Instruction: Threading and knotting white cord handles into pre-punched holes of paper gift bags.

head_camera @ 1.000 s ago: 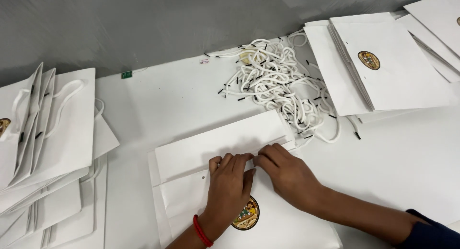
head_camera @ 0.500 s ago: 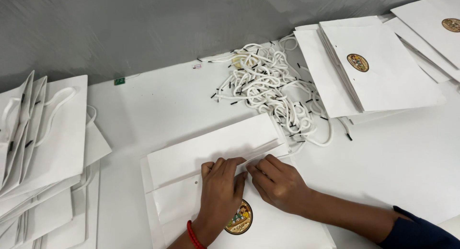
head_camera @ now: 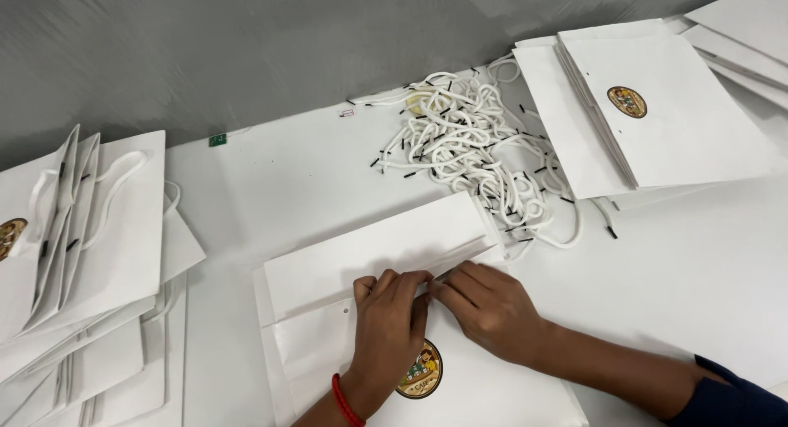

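Head view, looking down at a white surface (head_camera: 706,263). Both hands sit on a flat white paper bag (head_camera: 369,254) lying at the near middle of the surface, its folded top flap turned away from the person. The left hand (head_camera: 390,332), red band at the wrist, has its fingers (head_camera: 392,286) curled and pressing along the flap's fold. The right hand (head_camera: 491,308) is touching it, fingers pinching the same paper edge, so both are grasping the bag and not released. A round coloured sticker (head_camera: 423,369) on the bag peeks out just below the left hand. Just beyond the bag is a tangled pile of white cord handles (head_camera: 468,148) with black tips. A stack of flat bags (head_camera: 657,107) lies far right, and bags with handles fitted (head_camera: 90,230) are piled on the left.
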